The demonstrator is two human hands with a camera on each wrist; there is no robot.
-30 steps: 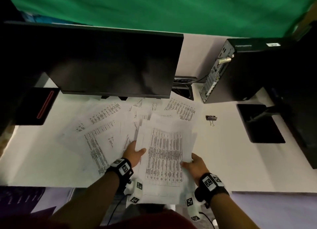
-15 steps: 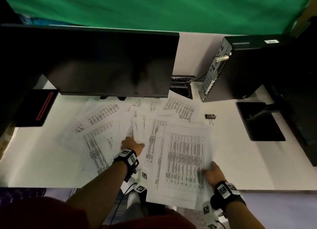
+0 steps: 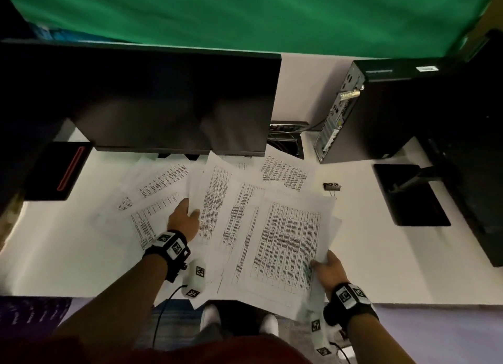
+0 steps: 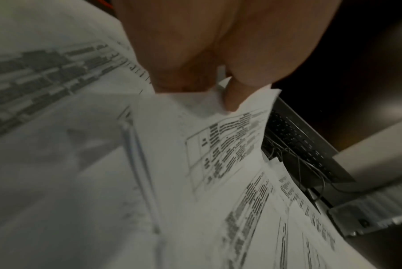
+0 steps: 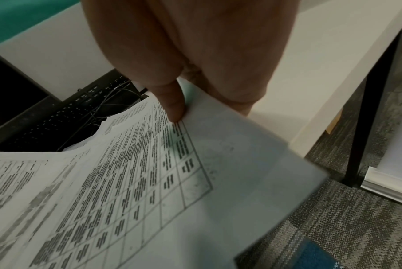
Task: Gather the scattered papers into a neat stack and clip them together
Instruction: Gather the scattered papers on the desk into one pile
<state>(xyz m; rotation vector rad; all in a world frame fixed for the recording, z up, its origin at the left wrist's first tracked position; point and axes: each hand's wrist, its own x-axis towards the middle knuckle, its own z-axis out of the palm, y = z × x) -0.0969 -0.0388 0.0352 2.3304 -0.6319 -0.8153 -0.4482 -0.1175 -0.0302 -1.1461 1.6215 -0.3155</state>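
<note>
right hand [image 3: 330, 271] now out at the desk's [image 3: 353, 257] near right edge, thumb and fingers pinching the corner of a fanned bundle of papers [image 3: 283, 244], shifted right and overhanging the edge. left hand [image 3: 183, 219] has reached further left, pinching another sheet [image 3: 215, 197] by its edge. more sheets lie loose under the monitor [image 3: 163, 102]. binder clip [image 3: 332, 186] untouched beyond the pile. gathering only partway; squaring and clipping not yet done.

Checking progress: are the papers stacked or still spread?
Still spread: papers fan across the desk, edges misaligned.
</note>
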